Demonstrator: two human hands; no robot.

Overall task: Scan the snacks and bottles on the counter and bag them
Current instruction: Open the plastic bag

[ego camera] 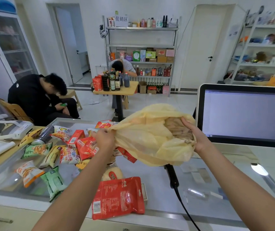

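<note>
Head view, checkout counter.

1. Yellow plastic bag [150,135]: hanging in the air above the glass counter [158,184], stretched between both hands, its mouth facing right.
2. Left hand [104,139]: curling its fingers round the bag's left edge and gripping it.
3. Right hand [195,137]: gripping a pale packet [178,129] at the bag's mouth, thumb on top and fingers underneath. The packet is lying partly inside the bag.
4. Red pouch [118,197]: lying flat at the near edge of the counter, barcode showing at its lower left.
5. Round pale packet [113,174]: lying just behind the red pouch, partly hidden by the left forearm.
6. Snack heap [63,152]: sitting on the counter's left half, below and left of the bag. A red carton [76,137], a green packet [53,180], an orange packet [28,172] and a dark can [45,135] on its side are lying among it.
7. Black scanner [171,175]: lying on the glass under the bag, its cable running toward the near edge.
8. Monitor [246,112]: standing at the right, screen glowing pale.
9. Small table [130,90]: standing mid-room, carrying dark bottles, with two people sitting nearby, heads bowed.
</note>
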